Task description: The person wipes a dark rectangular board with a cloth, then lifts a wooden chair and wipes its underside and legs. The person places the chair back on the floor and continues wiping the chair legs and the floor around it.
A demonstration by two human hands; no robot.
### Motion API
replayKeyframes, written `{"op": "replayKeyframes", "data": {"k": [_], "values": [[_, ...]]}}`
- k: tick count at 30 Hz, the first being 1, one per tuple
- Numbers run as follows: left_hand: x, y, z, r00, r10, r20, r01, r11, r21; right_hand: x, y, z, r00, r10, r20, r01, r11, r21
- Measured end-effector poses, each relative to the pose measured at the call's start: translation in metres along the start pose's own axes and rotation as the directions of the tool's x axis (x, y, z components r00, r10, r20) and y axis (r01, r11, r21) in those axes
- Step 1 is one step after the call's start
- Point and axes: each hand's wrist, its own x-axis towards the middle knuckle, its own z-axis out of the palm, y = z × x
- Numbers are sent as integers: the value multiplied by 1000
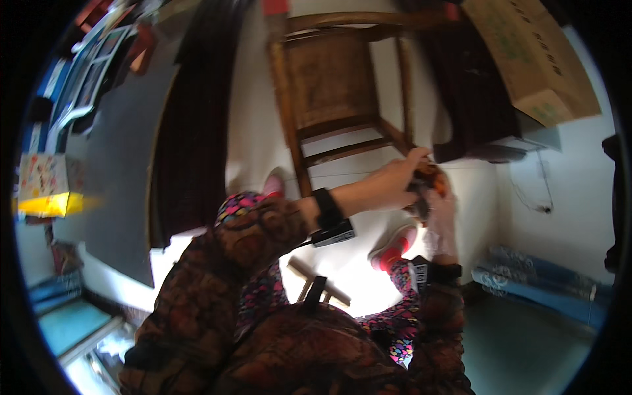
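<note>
An orange and dark object (430,180), blurred, lies between my two hands at the right of the wooden chair; its kind cannot be told. My left hand (395,182) reaches across from the left with its fingers on the upper and left side of the object. From below, my right hand (442,212) holds its lower right side, with something clear, like thin plastic, around the palm and wrist. The wooden chair (333,79) stands beyond my hands, its lower rail close to my left hand.
A dark-fronted table (128,128) runs along the left. At the upper right a cardboard box (538,64) rests on dark furniture (474,94). Blue patterned rolls or packages (538,281) lie by the right wall. A small wooden stool (321,281) is beneath me, between my legs.
</note>
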Motion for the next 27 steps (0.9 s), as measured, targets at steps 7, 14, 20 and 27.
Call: {"op": "replayKeyframes", "data": {"k": [7,14,20,27], "values": [[-6,14,-9,996,51,67,-61,985,160,-20,-26,15,978,96,186,-133,970,202],[-4,18,-18,983,162,81,-165,986,32,-17,-24,11,974,78,213,-148,929,338],[-1,13,-5,977,213,16,-214,967,140,-5,-3,10,989,-21,147,-44,904,426],[6,2,-7,955,289,-65,-280,953,118,-6,0,7,995,-51,81,18,932,362]]}}
